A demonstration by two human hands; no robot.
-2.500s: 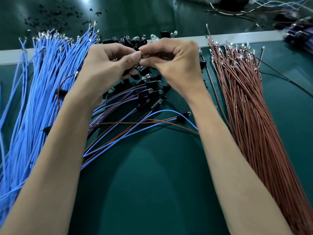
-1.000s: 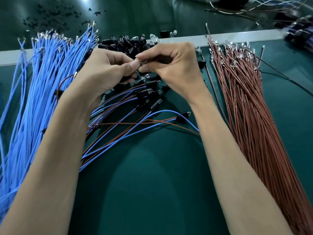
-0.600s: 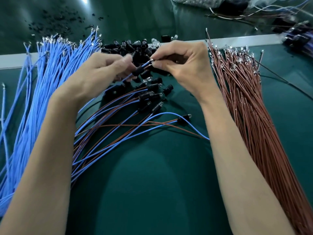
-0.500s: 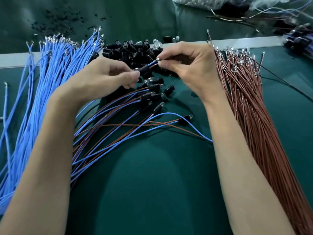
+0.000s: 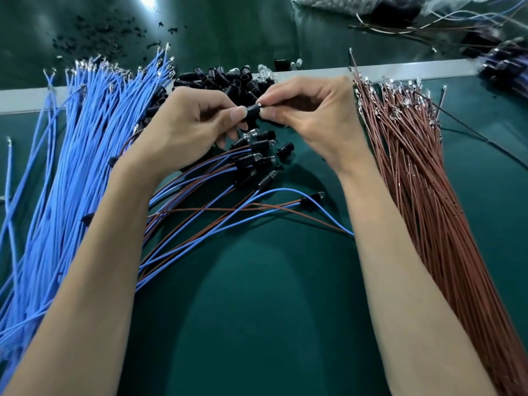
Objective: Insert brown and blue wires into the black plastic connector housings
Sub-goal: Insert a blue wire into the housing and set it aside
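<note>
My left hand [image 5: 188, 124] pinches a small black connector housing [image 5: 253, 111] between thumb and fingers. My right hand [image 5: 311, 115] meets it from the right, its thumb and forefinger pinching the housing's metal-tipped end. Behind the hands lies a heap of loose black housings [image 5: 225, 80]. A thick bundle of blue wires [image 5: 71, 167] fans out on the left, and a bundle of brown wires [image 5: 423, 181] runs down the right. Below the hands lie several finished assemblies [image 5: 251, 164], black housings with blue and brown wires trailing left.
The work surface is a green mat [image 5: 257, 310]. A pale strip [image 5: 400, 71] crosses it behind the piles. Black debris [image 5: 94, 38] is scattered far left, and more wires and dark parts [image 5: 491, 52] sit at the far right.
The blue wire tip seen between my hands has gone out of sight, and my fingertips have closed together on the black housing.
</note>
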